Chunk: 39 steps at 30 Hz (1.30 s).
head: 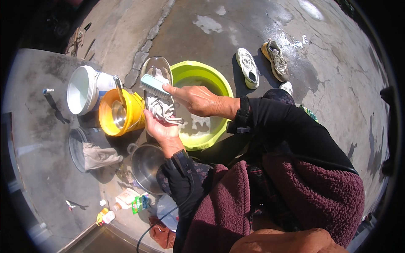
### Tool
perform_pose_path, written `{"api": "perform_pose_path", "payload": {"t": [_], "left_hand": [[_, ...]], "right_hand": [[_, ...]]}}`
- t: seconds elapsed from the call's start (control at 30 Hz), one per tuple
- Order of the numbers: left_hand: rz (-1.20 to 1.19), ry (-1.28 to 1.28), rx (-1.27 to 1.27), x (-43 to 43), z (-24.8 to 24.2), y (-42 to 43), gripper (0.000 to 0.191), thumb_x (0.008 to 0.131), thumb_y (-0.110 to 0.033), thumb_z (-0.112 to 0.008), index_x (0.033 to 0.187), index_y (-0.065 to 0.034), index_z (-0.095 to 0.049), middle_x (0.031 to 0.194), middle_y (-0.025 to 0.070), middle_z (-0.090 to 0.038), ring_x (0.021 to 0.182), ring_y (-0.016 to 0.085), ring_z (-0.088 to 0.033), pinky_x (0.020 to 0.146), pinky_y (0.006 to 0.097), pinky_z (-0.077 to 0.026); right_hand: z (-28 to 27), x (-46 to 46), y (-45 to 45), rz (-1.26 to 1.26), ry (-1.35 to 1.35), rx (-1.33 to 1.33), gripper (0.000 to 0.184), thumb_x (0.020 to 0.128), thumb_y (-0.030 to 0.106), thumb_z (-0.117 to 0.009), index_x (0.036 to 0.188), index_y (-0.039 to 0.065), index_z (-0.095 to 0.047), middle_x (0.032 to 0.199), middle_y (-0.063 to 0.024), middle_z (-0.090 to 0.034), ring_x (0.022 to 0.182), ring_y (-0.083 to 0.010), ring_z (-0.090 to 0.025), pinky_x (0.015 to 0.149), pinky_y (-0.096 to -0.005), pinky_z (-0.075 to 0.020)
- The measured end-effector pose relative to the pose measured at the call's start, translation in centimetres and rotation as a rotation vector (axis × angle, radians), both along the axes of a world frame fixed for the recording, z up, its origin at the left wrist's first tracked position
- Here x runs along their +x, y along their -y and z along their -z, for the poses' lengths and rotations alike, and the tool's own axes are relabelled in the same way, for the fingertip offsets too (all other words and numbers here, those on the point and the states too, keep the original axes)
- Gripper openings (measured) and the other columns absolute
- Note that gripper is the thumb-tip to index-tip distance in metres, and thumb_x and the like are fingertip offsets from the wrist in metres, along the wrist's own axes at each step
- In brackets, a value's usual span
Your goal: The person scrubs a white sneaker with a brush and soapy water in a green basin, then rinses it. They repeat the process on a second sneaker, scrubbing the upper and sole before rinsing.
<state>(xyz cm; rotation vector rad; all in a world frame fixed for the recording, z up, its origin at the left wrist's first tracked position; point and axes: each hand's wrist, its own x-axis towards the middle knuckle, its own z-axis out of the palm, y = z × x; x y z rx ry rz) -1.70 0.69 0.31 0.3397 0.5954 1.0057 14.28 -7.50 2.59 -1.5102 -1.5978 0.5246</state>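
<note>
My left hand (163, 131) grips a sneaker (161, 106) near its heel, with the toe pointing away from me. The sneaker has white laces hanging loose and a darker, wet-looking toe with whitish foam on it. In my right hand (197, 99) is a light blue scrub brush (153, 83), its bristles against the shoe's upper just above the laces. My right index finger lies along the brush's end. Below and to the right of the sneaker stands a lime-green plastic basin (226, 85) holding cloudy water with patches of foam.
Left of the sneaker stand a yellow bucket (104, 112) with a metal dipper (119, 115), a white bucket (95, 91) and a grey basin with a cloth (99, 156). A metal pot (145, 167) and bottles (126, 197) are nearer me. A white sneaker (247, 68) and a beige sneaker (277, 60) lie right.
</note>
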Motion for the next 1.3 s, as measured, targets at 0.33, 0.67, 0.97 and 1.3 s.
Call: {"api": "perform_pose_path", "payload": {"t": [0.33, 0.67, 0.97, 1.3], "left_hand": [[-0.169, -0.126, 0.029, -1.9, -1.2, -1.3, 0.058, 0.103, -0.045, -0.035, 0.135, 0.0012, -0.048, 0.129, 0.0165, -0.058, 0.118, 0.033, -0.057, 0.100, 0.0479, -0.046], [-0.098, -0.085, 0.042, -1.3, -0.7, -0.6, 0.054, 0.103, -0.042, -0.035, 0.134, 0.0006, -0.050, 0.129, 0.0150, -0.058, 0.115, 0.032, -0.058, 0.099, 0.0459, -0.046], [-0.084, 0.022, -0.143, -0.9, -1.3, -0.2, 0.047, 0.103, -0.037, -0.039, 0.131, -0.0016, -0.054, 0.127, 0.0132, -0.061, 0.115, 0.030, -0.059, 0.099, 0.0434, -0.048], [-0.202, -0.089, -0.102, -0.4, 0.4, 0.0, 0.050, 0.105, -0.040, -0.036, 0.134, -0.0018, -0.050, 0.128, 0.0128, -0.060, 0.114, 0.029, -0.059, 0.096, 0.0432, -0.049]], "right_hand": [[0.6, -2.1, 4.2, -0.327, 0.195, -0.069, 0.073, 0.085, 0.005, -0.059, 0.153, 0.011, -0.031, 0.080, -0.0191, -0.057, 0.064, -0.0340, -0.061, 0.058, -0.0421, -0.0495], [-0.1, -1.9, 3.3, -0.289, 0.210, -0.110, 0.078, 0.084, 0.007, -0.057, 0.155, 0.015, -0.026, 0.087, -0.0237, -0.059, 0.072, -0.0404, -0.063, 0.064, -0.0452, -0.0512], [-0.3, -2.7, 2.6, -0.226, 0.124, -0.099, 0.071, 0.085, 0.006, -0.056, 0.152, 0.010, -0.032, 0.085, -0.0237, -0.061, 0.073, -0.0403, -0.063, 0.064, -0.0453, -0.0509], [0.3, -2.4, 1.4, -0.123, 0.180, -0.101, 0.072, 0.083, 0.008, -0.060, 0.149, 0.005, -0.034, 0.085, -0.0238, -0.061, 0.071, -0.0404, -0.063, 0.060, -0.0463, -0.0500]]}}
